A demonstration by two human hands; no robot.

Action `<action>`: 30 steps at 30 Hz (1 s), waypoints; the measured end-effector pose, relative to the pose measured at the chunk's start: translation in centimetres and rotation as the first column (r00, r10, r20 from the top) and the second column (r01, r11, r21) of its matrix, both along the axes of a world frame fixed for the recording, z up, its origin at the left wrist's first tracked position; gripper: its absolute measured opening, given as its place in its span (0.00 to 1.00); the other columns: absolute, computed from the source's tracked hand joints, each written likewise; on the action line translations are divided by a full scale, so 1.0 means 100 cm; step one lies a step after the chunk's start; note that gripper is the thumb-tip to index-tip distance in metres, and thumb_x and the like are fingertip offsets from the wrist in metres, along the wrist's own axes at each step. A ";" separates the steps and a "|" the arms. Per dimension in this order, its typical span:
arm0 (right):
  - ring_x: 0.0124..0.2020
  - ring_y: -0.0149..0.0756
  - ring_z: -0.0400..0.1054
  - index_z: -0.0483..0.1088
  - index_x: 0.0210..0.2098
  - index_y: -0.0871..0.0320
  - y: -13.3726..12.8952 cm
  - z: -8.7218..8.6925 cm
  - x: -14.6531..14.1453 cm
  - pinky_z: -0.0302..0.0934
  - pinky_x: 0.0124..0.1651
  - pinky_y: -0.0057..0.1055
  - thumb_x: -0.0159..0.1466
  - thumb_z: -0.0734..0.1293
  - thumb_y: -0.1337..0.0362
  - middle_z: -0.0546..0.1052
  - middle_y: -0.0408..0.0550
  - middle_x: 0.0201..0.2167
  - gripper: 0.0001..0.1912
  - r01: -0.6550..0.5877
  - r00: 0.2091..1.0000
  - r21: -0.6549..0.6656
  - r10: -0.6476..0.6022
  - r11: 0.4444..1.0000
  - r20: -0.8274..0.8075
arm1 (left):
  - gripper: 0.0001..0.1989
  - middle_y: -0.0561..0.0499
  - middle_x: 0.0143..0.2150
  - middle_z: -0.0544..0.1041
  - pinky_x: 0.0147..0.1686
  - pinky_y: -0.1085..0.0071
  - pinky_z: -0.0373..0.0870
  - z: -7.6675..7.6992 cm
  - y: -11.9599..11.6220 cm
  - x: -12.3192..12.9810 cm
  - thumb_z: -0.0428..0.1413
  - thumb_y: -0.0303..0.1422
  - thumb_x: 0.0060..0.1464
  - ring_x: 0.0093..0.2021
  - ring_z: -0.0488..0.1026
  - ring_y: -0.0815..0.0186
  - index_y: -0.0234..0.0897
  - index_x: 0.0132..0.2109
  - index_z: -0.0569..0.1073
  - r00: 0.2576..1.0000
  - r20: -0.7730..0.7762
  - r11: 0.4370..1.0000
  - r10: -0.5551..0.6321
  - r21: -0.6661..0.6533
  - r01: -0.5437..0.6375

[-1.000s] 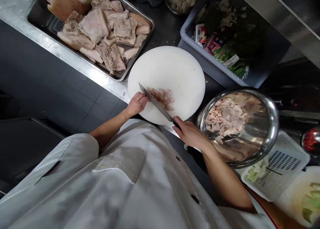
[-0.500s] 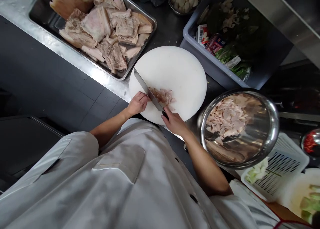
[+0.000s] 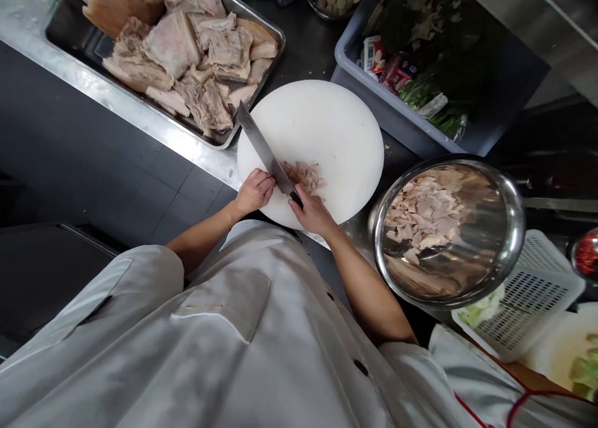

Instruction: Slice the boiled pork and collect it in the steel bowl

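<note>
A kitchen knife [image 3: 260, 142] lies slantwise over the near left part of a round white cutting board [image 3: 341, 129]. My right hand [image 3: 314, 212] is closed around its black handle, and the blade's tip points to the upper left, near the meat tray. My left hand [image 3: 255, 189] is closed with curled fingers beside the blade, at the board's left edge; what is under its fingertips is hidden. Thin slices of meat [image 3: 306, 176] lie in a small heap on the board, just right of the blade.
A metal tray [image 3: 280, 42] with large pieces of pale cooked meat stands upper left. A grey bin [image 3: 346, 57] holds greens and packets. At right are a steel bowl [image 3: 511, 228] of sliced meat and a white basket [image 3: 537, 303]. A co-worker's sleeve [image 3: 486, 372] shows lower right.
My right hand has pushed the knife forward, up and left across the board, its tip now nearer the tray. My left hand stays beside the blade. More of the co-worker's sleeve shows.
</note>
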State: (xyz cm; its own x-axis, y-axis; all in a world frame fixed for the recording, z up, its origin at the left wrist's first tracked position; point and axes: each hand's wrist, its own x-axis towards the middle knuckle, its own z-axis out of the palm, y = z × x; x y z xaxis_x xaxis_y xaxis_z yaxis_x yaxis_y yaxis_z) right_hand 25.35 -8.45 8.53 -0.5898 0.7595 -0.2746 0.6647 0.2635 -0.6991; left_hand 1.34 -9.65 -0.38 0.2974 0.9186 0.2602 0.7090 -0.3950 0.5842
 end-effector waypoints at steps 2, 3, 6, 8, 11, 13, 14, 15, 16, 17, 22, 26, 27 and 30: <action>0.39 0.46 0.74 0.66 0.55 0.55 0.001 -0.002 0.005 0.65 0.42 0.36 0.73 0.59 0.56 0.80 0.53 0.43 0.15 0.068 0.994 0.018 -0.066 0.998 -0.087 | 0.08 0.42 0.42 0.76 0.48 0.52 0.74 0.004 0.000 -0.001 0.51 0.32 0.66 0.45 0.72 0.55 0.39 0.43 0.76 1.000 -0.006 1.000 0.000 -0.027 0.000; 0.37 0.45 0.75 0.66 0.55 0.55 -0.004 0.002 0.016 0.65 0.41 0.35 0.73 0.59 0.54 0.80 0.51 0.40 0.17 0.114 0.988 0.024 -0.111 0.993 -0.106 | 0.07 0.42 0.43 0.76 0.49 0.51 0.74 0.006 0.000 -0.002 0.52 0.32 0.65 0.46 0.72 0.54 0.39 0.43 0.75 1.000 -0.006 0.999 0.017 -0.039 -0.018; 0.32 0.43 0.74 0.67 0.56 0.55 -0.032 0.020 0.064 0.65 0.37 0.33 0.74 0.58 0.51 0.80 0.48 0.33 0.20 0.300 0.954 0.095 -0.297 0.949 -0.043 | 0.05 0.41 0.45 0.75 0.52 0.53 0.74 0.010 0.003 -0.003 0.51 0.30 0.64 0.49 0.72 0.54 0.39 0.44 0.72 0.990 0.002 0.989 0.138 -0.052 -0.138; 0.34 0.45 0.76 0.68 0.58 0.57 -0.057 0.028 0.094 0.66 0.37 0.34 0.74 0.59 0.51 0.81 0.51 0.35 0.22 0.397 0.909 0.201 -0.415 0.895 0.052 | 0.07 0.40 0.48 0.74 0.53 0.53 0.73 0.012 0.009 -0.001 0.50 0.28 0.64 0.52 0.71 0.54 0.39 0.46 0.70 0.976 0.019 0.976 0.215 -0.050 -0.214; 0.36 0.49 0.76 0.69 0.60 0.60 -0.096 0.026 0.117 0.66 0.38 0.37 0.74 0.57 0.53 0.81 0.57 0.38 0.23 0.426 0.832 0.358 -0.515 0.831 0.206 | 0.12 0.39 0.52 0.73 0.58 0.51 0.70 0.013 0.022 0.005 0.49 0.25 0.61 0.55 0.69 0.52 0.38 0.51 0.68 0.966 0.042 0.965 0.255 -0.063 -0.253; 0.34 0.48 0.75 0.71 0.59 0.61 -0.119 0.023 0.116 0.65 0.37 0.37 0.74 0.57 0.56 0.80 0.58 0.37 0.23 0.409 0.763 0.417 -0.555 0.812 0.332 | 0.15 0.39 0.54 0.73 0.60 0.49 0.68 0.014 0.032 0.010 0.50 0.25 0.59 0.57 0.69 0.51 0.38 0.53 0.68 0.975 0.046 0.973 0.218 -0.091 -0.213; 0.33 0.47 0.74 0.72 0.60 0.61 -0.129 0.022 0.111 0.64 0.36 0.36 0.73 0.58 0.57 0.80 0.58 0.36 0.22 0.407 0.720 0.432 -0.574 0.805 0.391 | 0.17 0.39 0.54 0.74 0.60 0.49 0.69 0.015 0.035 0.013 0.51 0.25 0.58 0.57 0.69 0.51 0.38 0.54 0.68 0.983 0.053 0.979 0.178 -0.107 -0.171; 0.32 0.45 0.73 0.73 0.60 0.61 -0.137 0.022 0.104 0.62 0.35 0.34 0.73 0.59 0.59 0.79 0.58 0.36 0.22 0.412 0.680 0.434 -0.587 0.801 0.438 | 0.17 0.39 0.55 0.74 0.60 0.50 0.69 0.016 0.039 0.016 0.51 0.26 0.58 0.57 0.69 0.52 0.38 0.54 0.68 0.989 0.066 0.985 0.132 -0.116 -0.124; 0.31 0.43 0.72 0.73 0.61 0.60 -0.144 0.023 0.096 0.61 0.34 0.33 0.72 0.60 0.60 0.79 0.57 0.37 0.22 0.429 0.652 0.425 -0.598 0.797 0.466 | 0.16 0.39 0.55 0.74 0.60 0.50 0.69 0.018 0.042 0.019 0.52 0.27 0.58 0.58 0.69 0.51 0.38 0.54 0.69 0.992 0.088 0.990 0.087 -0.115 -0.077; 0.31 0.41 0.72 0.72 0.62 0.59 -0.149 0.024 0.086 0.60 0.34 0.32 0.72 0.61 0.60 0.79 0.57 0.37 0.22 0.457 0.640 0.408 -0.611 0.791 0.467 | 0.15 0.39 0.55 0.74 0.61 0.49 0.69 0.021 0.045 0.022 0.53 0.29 0.59 0.58 0.69 0.51 0.38 0.54 0.70 0.992 0.121 0.994 0.048 -0.103 -0.036; 0.30 0.38 0.71 0.70 0.59 0.55 -0.136 0.027 0.027 0.63 0.34 0.31 0.71 0.62 0.55 0.78 0.50 0.36 0.20 0.758 0.639 0.159 -0.769 0.633 0.018 | 0.25 0.39 0.56 0.77 0.60 0.50 0.71 0.047 0.062 0.038 0.45 0.53 0.68 0.59 0.73 0.52 0.39 0.52 0.73 0.843 0.535 0.954 0.062 -0.281 0.108; 0.17 0.30 0.60 0.63 0.44 0.50 -0.091 0.013 -0.015 0.58 0.22 0.28 0.66 0.67 0.48 0.69 0.34 0.21 0.16 0.712 0.350 -0.463 -0.838 0.528 -0.419 | 0.44 0.36 0.48 0.82 0.49 0.47 0.77 0.070 0.080 0.041 0.35 0.70 0.60 0.49 0.80 0.48 0.37 0.49 0.77 0.620 0.748 0.562 0.236 -0.626 0.540; 0.15 0.29 0.58 0.60 0.42 0.49 -0.081 0.008 -0.020 0.56 0.19 0.27 0.64 0.69 0.46 0.67 0.32 0.20 0.19 0.622 0.270 -0.584 -0.843 0.521 -0.464 | 0.45 0.35 0.47 0.82 0.49 0.45 0.77 0.074 0.084 0.039 0.35 0.71 0.58 0.48 0.80 0.46 0.37 0.47 0.77 0.597 0.755 0.467 0.272 -0.646 0.604; 0.12 0.27 0.54 0.55 0.40 0.48 -0.068 -0.006 -0.021 0.53 0.15 0.25 0.57 0.74 0.43 0.67 0.29 0.19 0.28 0.439 0.097 -0.766 -0.872 0.470 -0.479 | 0.43 0.33 0.48 0.83 0.52 0.43 0.76 0.080 0.096 0.024 0.39 0.70 0.57 0.51 0.80 0.44 0.35 0.45 0.78 0.568 0.759 0.379 0.319 -0.651 0.657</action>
